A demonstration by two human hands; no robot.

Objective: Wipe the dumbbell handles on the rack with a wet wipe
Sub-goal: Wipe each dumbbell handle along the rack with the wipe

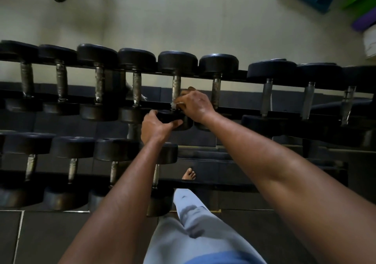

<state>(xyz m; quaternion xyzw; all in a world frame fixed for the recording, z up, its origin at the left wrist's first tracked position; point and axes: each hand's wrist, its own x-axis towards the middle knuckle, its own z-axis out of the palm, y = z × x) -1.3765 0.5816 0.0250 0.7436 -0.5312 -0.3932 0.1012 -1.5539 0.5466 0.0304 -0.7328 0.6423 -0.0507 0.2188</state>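
A two-tier black rack [234,74] holds several black dumbbells with worn metal handles. My right hand [194,105] curls around the near end of the handle [176,86] of the fifth dumbbell on the upper tier and holds a small white wet wipe [174,105] against it. My left hand [156,125] grips the near head [179,121] of the same dumbbell, with the thumb on its front and the fingers over the top. Most of the wipe is hidden under my right fingers.
More dumbbells [61,82] fill the upper tier to left and right, and a lower tier [71,170] sits nearer me. My bare foot [189,174] and light trouser leg [189,219] stand under the rack. Coloured mats [362,3] lie at the top right, on pale floor.
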